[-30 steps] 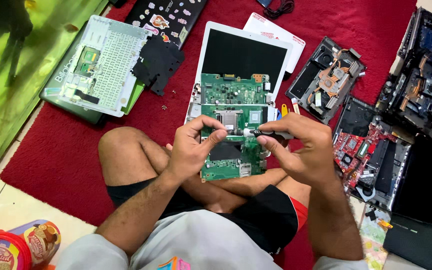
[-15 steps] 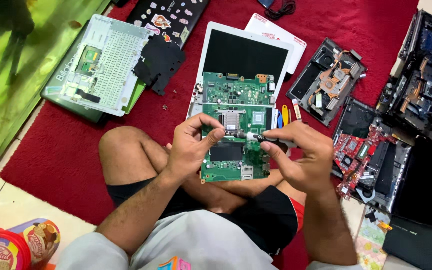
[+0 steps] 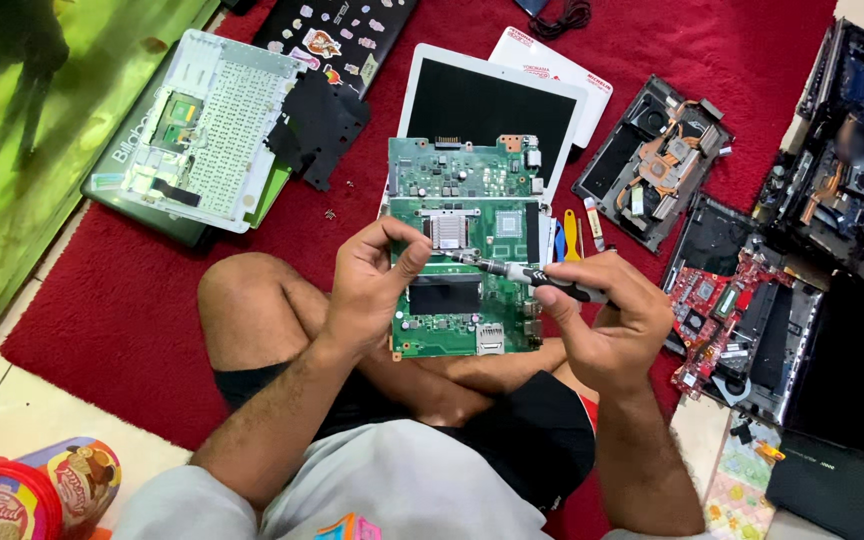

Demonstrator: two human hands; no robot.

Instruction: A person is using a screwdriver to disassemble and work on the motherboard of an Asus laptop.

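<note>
I sit cross-legged on a red carpet with a green laptop motherboard (image 3: 467, 215) over my lap. My left hand (image 3: 370, 288) grips the board's left edge, thumb lying across its face near the silver chip frame (image 3: 449, 229). My right hand (image 3: 607, 322) holds a small black and silver screwdriver (image 3: 529, 276), its tip touching the board just below the chip frame. The board's lower half rests against my legs.
A white laptop lid (image 3: 492, 100) lies beyond the board. An upturned white keyboard panel (image 3: 214, 130) is at the left. Opened laptop bases with fans and a red board (image 3: 727, 310) crowd the right. Pry tools (image 3: 572, 235) lie beside the board. Snack tins (image 3: 27, 495) sit bottom left.
My right hand has drawn back to the right and now points the screwdriver tip at the board's middle. My left hand keeps its grip on the board's left edge.
</note>
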